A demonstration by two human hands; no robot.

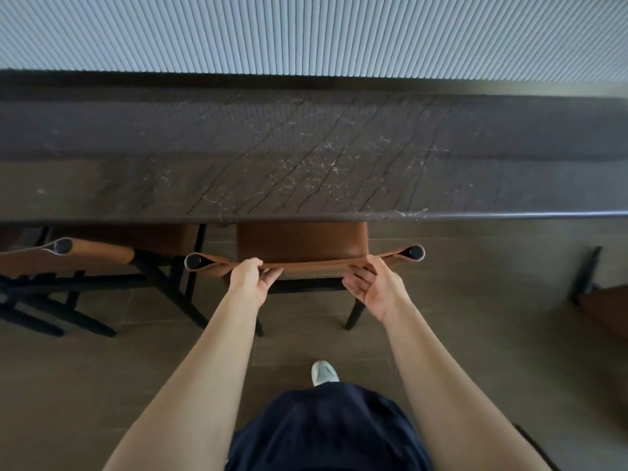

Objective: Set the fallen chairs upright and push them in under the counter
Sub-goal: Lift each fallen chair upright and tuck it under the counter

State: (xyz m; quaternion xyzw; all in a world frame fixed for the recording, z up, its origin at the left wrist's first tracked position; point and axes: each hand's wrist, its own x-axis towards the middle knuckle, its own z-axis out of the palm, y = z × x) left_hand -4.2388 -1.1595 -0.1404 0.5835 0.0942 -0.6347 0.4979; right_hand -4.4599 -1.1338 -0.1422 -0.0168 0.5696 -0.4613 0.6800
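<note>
An upright chair [300, 243] with a brown leather seat and black legs stands in front of me, its seat partly under the dark stone counter [306, 158]. My left hand [251, 280] grips the top of its leather backrest strap on the left. On the right side of the same strap, my right hand [372, 287] holds on with curled fingers. A second upright chair [78, 253] of the same kind stands to the left, also tucked partly under the counter. At the far right another chair [598, 300] lies on the floor, only partly in view.
A ribbed pale wall [306, 32] rises behind the counter. The floor is brown tile [475, 317]. My white shoe [324, 372] is on the floor behind the middle chair. The left chair's black legs [163, 290] splay close to the middle chair.
</note>
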